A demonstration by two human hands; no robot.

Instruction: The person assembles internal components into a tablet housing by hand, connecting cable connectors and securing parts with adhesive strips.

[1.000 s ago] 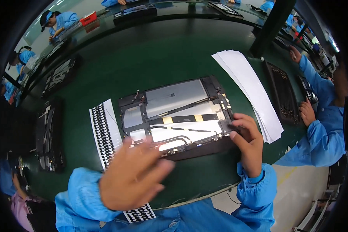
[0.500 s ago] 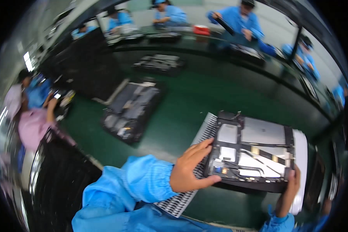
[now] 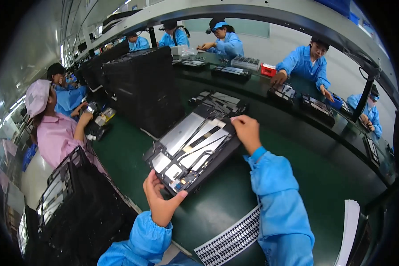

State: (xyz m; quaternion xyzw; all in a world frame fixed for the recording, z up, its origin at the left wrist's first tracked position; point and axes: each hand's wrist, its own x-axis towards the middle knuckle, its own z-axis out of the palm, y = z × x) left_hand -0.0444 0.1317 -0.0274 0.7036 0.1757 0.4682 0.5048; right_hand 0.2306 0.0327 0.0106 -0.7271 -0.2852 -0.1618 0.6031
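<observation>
An opened tablet-like device (image 3: 180, 134) with silver battery cells, black ribbon cables and a small circuit board lies over a black tray and is tilted toward the left. My left hand (image 3: 160, 204) grips its near left corner, thumb on the front edge and fingers along the side. My right hand (image 3: 247, 133) pinches the far right corner. Both hands are closed on it. Just beyond it sits another opened device (image 3: 226, 101), partly covered by the one I hold. How much of anything lies beneath is hidden.
A printed sheet of labels (image 3: 230, 237) lies by my right forearm, on the green bench (image 3: 328, 177). White strip-like sheets (image 3: 349, 226) are at the right. Tall black foam stacks (image 3: 142, 84) stand left. Co-workers in blue sit across; a person in pink (image 3: 57, 137) works at left.
Both hands have carried the opened device from the right, above the label sheet, to the left and farther away, beside the black stack. The label sheet now lies uncovered. The view has turned.
</observation>
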